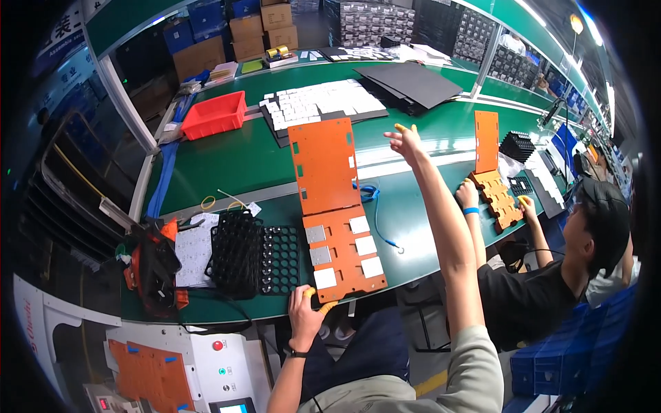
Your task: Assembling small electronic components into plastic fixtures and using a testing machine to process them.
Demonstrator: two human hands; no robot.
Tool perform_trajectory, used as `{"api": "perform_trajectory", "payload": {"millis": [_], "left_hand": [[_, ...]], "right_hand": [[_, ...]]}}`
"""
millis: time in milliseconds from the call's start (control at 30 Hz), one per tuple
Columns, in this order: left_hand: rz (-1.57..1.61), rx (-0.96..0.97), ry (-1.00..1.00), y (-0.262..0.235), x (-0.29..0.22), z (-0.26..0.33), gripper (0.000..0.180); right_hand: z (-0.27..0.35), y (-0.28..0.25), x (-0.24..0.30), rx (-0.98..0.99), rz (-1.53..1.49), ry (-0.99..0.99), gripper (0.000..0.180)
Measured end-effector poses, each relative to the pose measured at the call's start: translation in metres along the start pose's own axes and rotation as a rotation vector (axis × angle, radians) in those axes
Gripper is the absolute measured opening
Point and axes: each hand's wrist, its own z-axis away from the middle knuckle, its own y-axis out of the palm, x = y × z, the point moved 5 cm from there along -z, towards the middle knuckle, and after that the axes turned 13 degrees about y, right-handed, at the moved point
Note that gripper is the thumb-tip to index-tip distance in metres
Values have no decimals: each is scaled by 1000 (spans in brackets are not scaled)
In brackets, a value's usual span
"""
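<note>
An orange hinged fixture (344, 256) stands before me on the green bench, its lid (323, 165) raised. Several square pieces, white and grey, sit in its lower plate; one white square (365, 246) lies in the right column. My left hand (307, 320) grips the near left corner of that plate, with yellow covers on its thumb and a finger. Over the bench, beyond the fixture to the right, my right hand (406, 143) is stretched out with fingers apart and nothing visible in it. Black trays with round pockets (279, 258) lie left of the fixture.
White cards (323, 100) and black sheets (413, 86) lie farther back, near a red bin (215, 115). A blue cord (375, 213) hangs beside the fixture. At right, a co-worker (551, 282) handles another orange fixture (497, 199). A white machine (220, 361) stands lower left.
</note>
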Motion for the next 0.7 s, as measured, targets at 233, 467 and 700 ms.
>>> {"api": "perform_trajectory", "payload": {"millis": [233, 467, 700], "left_hand": [[-20, 53, -69, 2, 1, -5, 58], [-54, 94, -79, 0, -5, -27, 58], [-76, 127, -161, 16, 15, -16, 56]], "right_hand": [[-82, -68, 41, -202, -160, -209, 49], [-258, -106, 55, -166, -299, -155, 43], [-412, -134, 33, 136, -562, -93, 37]]}}
